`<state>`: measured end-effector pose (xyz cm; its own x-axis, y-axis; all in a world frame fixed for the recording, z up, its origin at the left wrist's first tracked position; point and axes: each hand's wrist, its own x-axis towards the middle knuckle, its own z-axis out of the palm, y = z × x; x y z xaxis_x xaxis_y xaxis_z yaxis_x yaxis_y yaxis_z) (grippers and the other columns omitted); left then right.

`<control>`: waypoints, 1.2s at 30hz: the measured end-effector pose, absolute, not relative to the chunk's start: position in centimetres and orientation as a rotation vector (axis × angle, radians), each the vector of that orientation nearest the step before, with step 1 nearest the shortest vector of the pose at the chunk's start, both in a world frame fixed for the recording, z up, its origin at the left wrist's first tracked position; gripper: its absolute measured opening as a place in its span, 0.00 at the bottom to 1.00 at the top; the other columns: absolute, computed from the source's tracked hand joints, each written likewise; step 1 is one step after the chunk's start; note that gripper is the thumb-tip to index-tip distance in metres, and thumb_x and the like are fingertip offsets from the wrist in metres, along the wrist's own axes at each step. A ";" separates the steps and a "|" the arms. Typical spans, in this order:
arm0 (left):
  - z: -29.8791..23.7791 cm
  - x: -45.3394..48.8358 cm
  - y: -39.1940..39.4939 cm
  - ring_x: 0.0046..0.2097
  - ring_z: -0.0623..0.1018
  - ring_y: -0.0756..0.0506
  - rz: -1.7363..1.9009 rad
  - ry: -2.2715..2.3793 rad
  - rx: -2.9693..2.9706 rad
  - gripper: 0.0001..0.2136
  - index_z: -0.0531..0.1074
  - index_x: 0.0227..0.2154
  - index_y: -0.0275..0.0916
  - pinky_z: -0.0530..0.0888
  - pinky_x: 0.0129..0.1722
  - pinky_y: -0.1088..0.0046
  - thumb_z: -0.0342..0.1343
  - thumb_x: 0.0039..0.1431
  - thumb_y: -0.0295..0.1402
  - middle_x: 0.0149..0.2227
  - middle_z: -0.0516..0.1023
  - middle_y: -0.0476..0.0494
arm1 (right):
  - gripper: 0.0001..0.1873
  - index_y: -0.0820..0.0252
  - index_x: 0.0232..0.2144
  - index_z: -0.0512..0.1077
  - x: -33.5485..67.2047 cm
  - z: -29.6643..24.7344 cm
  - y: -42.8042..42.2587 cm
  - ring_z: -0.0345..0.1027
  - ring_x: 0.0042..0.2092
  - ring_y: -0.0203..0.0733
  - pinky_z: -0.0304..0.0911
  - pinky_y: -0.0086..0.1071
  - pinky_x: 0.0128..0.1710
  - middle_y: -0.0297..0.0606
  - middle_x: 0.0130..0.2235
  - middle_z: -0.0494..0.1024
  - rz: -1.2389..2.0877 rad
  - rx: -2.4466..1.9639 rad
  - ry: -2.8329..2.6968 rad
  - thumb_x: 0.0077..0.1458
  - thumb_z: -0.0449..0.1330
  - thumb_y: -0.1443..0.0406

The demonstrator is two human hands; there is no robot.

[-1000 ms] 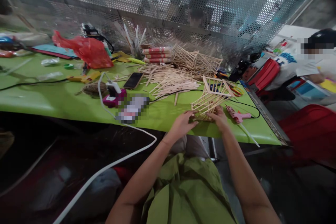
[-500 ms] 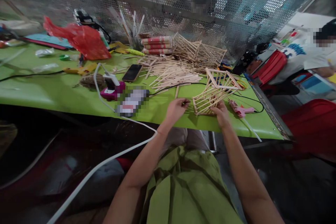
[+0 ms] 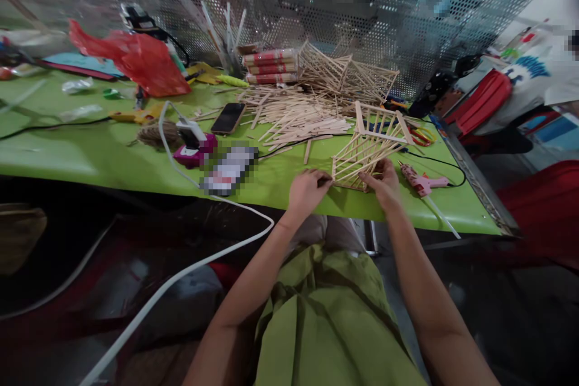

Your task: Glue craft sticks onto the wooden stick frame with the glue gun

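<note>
An openwork frame of thin wooden sticks stands tilted near the table's front edge, with crossing sticks and a square end facing up. My right hand grips its lower right side, thumb in front and fingers behind. At the lower left corner, my left hand has its fingers curled together in a pinch. Whatever is between those fingertips is too small to make out. A pink glue gun with a glue stick in its back lies to the right of my right hand.
Loose wooden sticks are heaped behind the frame, near a larger stick structure. To the left lie a phone, a dark phone and a purple power socket. A white cable hangs over the edge.
My left hand has moved right, up to the frame's lower left corner. My right hand keeps its hold on the frame. The whole view has shifted slightly.
</note>
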<state>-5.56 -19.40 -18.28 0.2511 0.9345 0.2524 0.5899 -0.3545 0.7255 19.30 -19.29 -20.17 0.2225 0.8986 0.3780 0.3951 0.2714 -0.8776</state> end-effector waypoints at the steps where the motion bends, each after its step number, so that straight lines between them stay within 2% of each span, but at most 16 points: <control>1: -18.3 -5.5 -19.8 0.49 0.81 0.42 0.920 1.394 2.066 0.06 0.83 0.39 0.41 0.75 0.56 0.64 0.62 0.64 0.33 0.43 0.86 0.44 | 0.32 0.55 0.46 0.70 19.1 -20.1 -19.3 0.69 0.37 0.42 0.67 0.35 0.34 0.35 0.40 0.76 0.553 -1.330 -1.349 0.46 0.75 0.47; 4: -18.5 -5.3 -20.5 0.53 0.79 0.40 0.883 1.446 2.139 0.07 0.82 0.42 0.43 0.74 0.56 0.62 0.64 0.62 0.32 0.46 0.84 0.44 | 0.32 0.54 0.44 0.69 18.6 -20.1 -19.3 0.68 0.35 0.42 0.65 0.33 0.30 0.35 0.39 0.76 0.584 -1.330 -1.279 0.44 0.76 0.47; 7: -18.4 -5.1 -20.7 0.55 0.78 0.41 0.844 1.441 2.261 0.09 0.81 0.46 0.44 0.73 0.54 0.64 0.62 0.63 0.30 0.48 0.83 0.44 | 0.32 0.54 0.42 0.69 18.2 -20.2 -19.3 0.67 0.33 0.41 0.63 0.33 0.27 0.34 0.38 0.75 0.604 -1.311 -1.243 0.41 0.77 0.48; 14: -17.5 -4.9 -19.9 0.52 0.78 0.41 0.622 1.386 2.647 0.08 0.80 0.43 0.45 0.70 0.51 0.62 0.56 0.68 0.31 0.46 0.82 0.41 | 0.31 0.52 0.40 0.69 17.7 -20.5 -19.2 0.65 0.30 0.39 0.63 0.31 0.24 0.31 0.35 0.73 0.653 -1.267 -1.210 0.40 0.77 0.48; 24: -16.9 -4.7 -18.5 0.53 0.78 0.40 0.494 1.381 2.762 0.10 0.80 0.43 0.40 0.69 0.49 0.62 0.53 0.70 0.30 0.46 0.82 0.36 | 0.27 0.53 0.39 0.69 17.5 -20.5 -18.9 0.65 0.30 0.37 0.66 0.33 0.30 0.30 0.34 0.74 0.733 -1.229 -1.214 0.41 0.75 0.52; 31: -16.8 -4.4 -18.4 0.56 0.77 0.40 0.434 1.407 2.805 0.13 0.78 0.46 0.37 0.70 0.53 0.61 0.48 0.70 0.25 0.52 0.81 0.35 | 0.29 0.51 0.38 0.68 17.2 -20.4 -18.8 0.68 0.31 0.41 0.68 0.36 0.32 0.30 0.31 0.74 0.799 -1.254 -1.237 0.41 0.77 0.49; 36: -17.4 -5.0 -18.5 0.55 0.78 0.41 0.528 1.458 2.742 0.12 0.78 0.45 0.40 0.71 0.53 0.62 0.48 0.73 0.32 0.50 0.81 0.37 | 0.26 0.53 0.36 0.71 17.1 -19.9 -19.0 0.68 0.29 0.41 0.68 0.36 0.31 0.31 0.29 0.75 0.814 -1.279 -1.260 0.43 0.77 0.49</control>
<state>-5.01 -18.52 -17.44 0.5156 0.8042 0.2956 0.8071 -0.5717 0.1475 17.15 -18.99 -19.94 0.1949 0.9568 0.2157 0.1963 0.1775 -0.9643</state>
